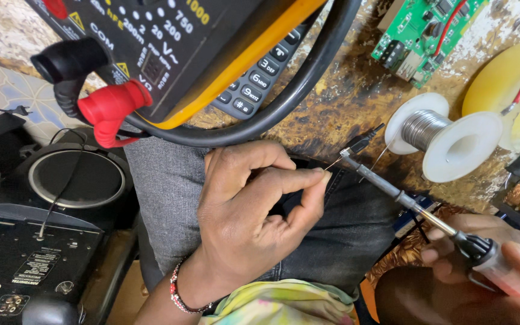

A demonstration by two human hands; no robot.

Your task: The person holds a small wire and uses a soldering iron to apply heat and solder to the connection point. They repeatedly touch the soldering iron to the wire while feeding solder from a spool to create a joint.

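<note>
the left hand (254, 210) pinches a thin wire strand (334, 163) between thumb and forefinger, holding its free end steady at the tip of the soldering iron (404, 201). the right hand (495, 265) is closed around the iron's handle like a pen, so the tip meets the wire by a small black connector (359, 143). one solder spool (443, 135) lies near on the worn bench (332, 102), within reach. one multimeter (170, 48) has two plugs, one red (111, 111), one black (67, 60). one green circuit board (422, 36) lies beyond.

Shiny metal solder (421, 127) on seemingly plastic white spool (461, 147).
</note>
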